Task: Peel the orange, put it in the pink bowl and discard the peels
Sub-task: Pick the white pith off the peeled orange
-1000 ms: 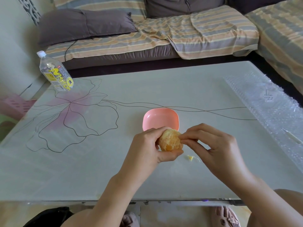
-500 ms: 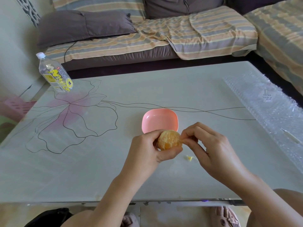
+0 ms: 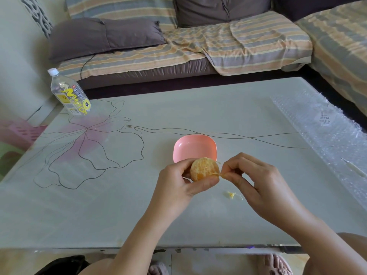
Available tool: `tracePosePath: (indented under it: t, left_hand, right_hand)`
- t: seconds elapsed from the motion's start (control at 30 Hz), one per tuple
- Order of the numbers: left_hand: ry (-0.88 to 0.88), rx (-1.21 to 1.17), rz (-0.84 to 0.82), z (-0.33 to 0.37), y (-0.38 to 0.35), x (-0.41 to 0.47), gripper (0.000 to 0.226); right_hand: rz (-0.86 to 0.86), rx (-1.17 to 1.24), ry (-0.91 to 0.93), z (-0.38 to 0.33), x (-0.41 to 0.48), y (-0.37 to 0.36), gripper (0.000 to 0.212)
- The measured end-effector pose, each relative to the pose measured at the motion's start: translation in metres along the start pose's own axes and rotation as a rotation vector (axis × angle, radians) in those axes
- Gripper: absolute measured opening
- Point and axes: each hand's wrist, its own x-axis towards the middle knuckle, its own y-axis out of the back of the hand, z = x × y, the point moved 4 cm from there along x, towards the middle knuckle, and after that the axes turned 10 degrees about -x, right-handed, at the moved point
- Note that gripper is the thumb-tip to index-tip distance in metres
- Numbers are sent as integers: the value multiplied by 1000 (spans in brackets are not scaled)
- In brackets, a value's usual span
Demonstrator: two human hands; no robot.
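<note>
Left hand (image 3: 178, 185) grip wraps the peeled orange (image 3: 204, 169), held just above the surface (image 3: 139, 211). Right hand (image 3: 256, 181) grip pinches a thin pith strand (image 3: 223, 175) at the fruit's right side. Judgement: pull the strand slowly along the segment; squeeze lightly or the soft segments may burst. Small pith scrap (image 3: 231, 195) lies nearby. Beyond, the glossy, rounded-square pink bowl (image 3: 194, 147) sits empty.

From my seat, both bare forearms reach up from the bottom edge. The left hand (image 3: 178, 183) is cupped, thumb underneath and fingers curled over the top. The right hand (image 3: 256, 181) sits just beside it, thumb and forefinger pinched tight together.
</note>
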Motion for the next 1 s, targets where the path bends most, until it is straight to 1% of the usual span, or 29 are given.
tracePosePath:
  t: [0.07,0.17,0.23,0.3,0.43,0.53,0.63,0.73,0.77,0.9,1.0]
  left_hand:
    - [12,-12,12,0,1,0,37]
    - [35,-41,38,-3,4,1,35]
    - [42,-73,33,-3,5,2,35]
    - [54,-106,26,-4,7,2,40]
    - [105,-262,39,-2,4,1,40]
    - [148,-319,32,-3,3,1,42]
    - [190,-362,18,-9,5,2,54]
    - [226,-479,37,-15,6,4,80]
    - [242,-515,44,-17,6,5,85]
    - [294,-634,8,-20,5,7,89]
    - [303,-675,-31,-23,4,8,84]
  right_hand:
    - [-11,12,-6,-1,0,1,16]
    - [-15,8,-29,1,1,3,9]
    - [-10,-5,-46,2,2,4,9]
    - [-11,-5,-57,3,2,4,10]
    - [-43,17,-46,2,1,3,10]
    - [-72,24,-33,1,0,2,10]
    - [-102,18,-19,1,0,2,10]
    - [-127,-1,-4,1,-1,0,11]
    - [-128,-12,-3,1,-1,-1,10]
    - [-108,-56,-64,9,-1,-1,8]
    - [-122,-136,-156,20,-1,-3,10]
